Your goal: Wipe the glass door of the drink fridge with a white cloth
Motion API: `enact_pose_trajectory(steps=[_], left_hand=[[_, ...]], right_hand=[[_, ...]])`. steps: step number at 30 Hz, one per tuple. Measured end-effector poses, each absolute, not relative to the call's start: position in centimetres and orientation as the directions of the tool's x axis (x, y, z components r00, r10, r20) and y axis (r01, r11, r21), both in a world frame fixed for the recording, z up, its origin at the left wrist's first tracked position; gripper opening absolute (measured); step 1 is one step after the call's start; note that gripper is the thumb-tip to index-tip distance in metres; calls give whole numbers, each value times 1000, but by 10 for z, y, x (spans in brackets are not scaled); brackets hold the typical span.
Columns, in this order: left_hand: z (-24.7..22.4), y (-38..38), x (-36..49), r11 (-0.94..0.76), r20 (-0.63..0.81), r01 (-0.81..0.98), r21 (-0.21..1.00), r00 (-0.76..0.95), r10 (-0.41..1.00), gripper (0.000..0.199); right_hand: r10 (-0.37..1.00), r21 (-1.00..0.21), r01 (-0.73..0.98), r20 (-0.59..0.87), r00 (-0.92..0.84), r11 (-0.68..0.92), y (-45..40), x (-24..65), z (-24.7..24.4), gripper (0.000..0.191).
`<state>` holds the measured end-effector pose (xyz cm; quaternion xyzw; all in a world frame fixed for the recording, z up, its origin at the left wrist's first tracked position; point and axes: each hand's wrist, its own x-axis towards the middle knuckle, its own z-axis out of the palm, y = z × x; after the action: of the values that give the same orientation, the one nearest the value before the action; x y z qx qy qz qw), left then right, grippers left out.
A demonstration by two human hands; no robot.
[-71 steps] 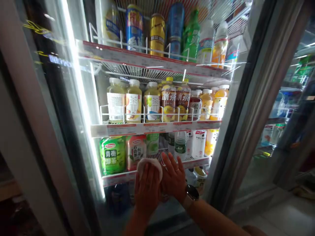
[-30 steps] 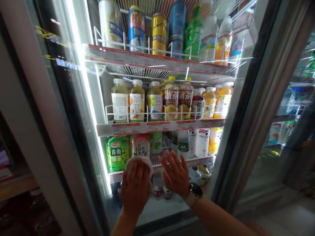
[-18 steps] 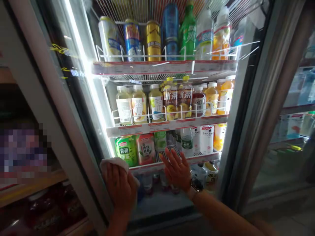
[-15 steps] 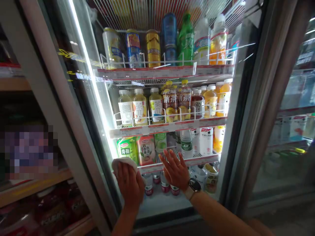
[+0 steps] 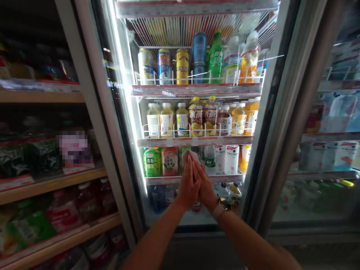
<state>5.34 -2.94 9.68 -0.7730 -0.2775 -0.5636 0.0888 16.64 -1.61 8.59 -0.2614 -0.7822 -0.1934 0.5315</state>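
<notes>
A pale cloth [image 5: 189, 154] shows at the fingertips of my left hand [image 5: 188, 183], pressed toward the glass of a lit drinks cooler. Close against it on the right is my right hand [image 5: 204, 183], with a watch [image 5: 224, 204] on the wrist and its fingers stretched upward. The two hands meet in front of the third shelf, between a red juice carton [image 5: 170, 161] and a clear bottle [image 5: 209, 157]. Most of the cloth is hidden behind the fingers.
Shelves of cans and bottles stand behind the glass. A metal door frame [image 5: 292, 112] runs down the right, with another cooler beyond it. On the left, wooden-edged shelves [image 5: 56, 180] hold more bottles.
My left hand has moved right with the cloth and now meets my right hand. The view has shifted, bringing more of the left shelves into sight.
</notes>
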Motion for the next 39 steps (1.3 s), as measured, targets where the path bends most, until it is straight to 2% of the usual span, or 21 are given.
enact_pose_trajectory(steps=[3,7,9,13,18,21,25,28,31,34,36,39], left_hand=[[108,-40,39,-799,909,586,138,246,338,68],[125,-45,4,-590,944,798,-126,279,177,65],[131,-39,-10,-458,943,867,-198,296,151,66],[131,-13,-24,-312,918,921,-232,313,244,67],[120,9,-26,-228,930,931,-285,326,168,64],[118,9,-26,-239,935,930,-278,319,155,64],[118,7,-28,-278,927,919,-280,334,170,67],[117,7,-29,-282,926,918,-278,334,175,67],[114,9,-28,-266,930,927,-266,319,182,68],[114,9,-28,-254,931,930,-265,315,183,69],[115,9,-27,-257,933,930,-262,312,177,69],[116,8,-26,-269,937,928,-258,309,164,69]], right_hand=[[257,49,698,910,-327,715,-15,160,89,67],[300,81,804,902,-311,589,-12,146,95,72],[288,109,828,906,-311,549,-10,142,106,73],[201,213,818,908,-368,534,0,145,144,67],[124,274,805,912,-391,526,13,153,169,66],[84,346,776,888,-452,527,17,153,146,63],[28,492,668,794,-608,559,16,154,75,55],[0,574,602,724,-690,555,14,161,21,57],[-3,625,555,665,-747,549,13,171,-1,61],[-11,656,519,626,-780,548,13,181,24,62],[-3,649,533,636,-772,542,13,189,62,60],[45,576,630,718,-694,521,13,198,132,61]])
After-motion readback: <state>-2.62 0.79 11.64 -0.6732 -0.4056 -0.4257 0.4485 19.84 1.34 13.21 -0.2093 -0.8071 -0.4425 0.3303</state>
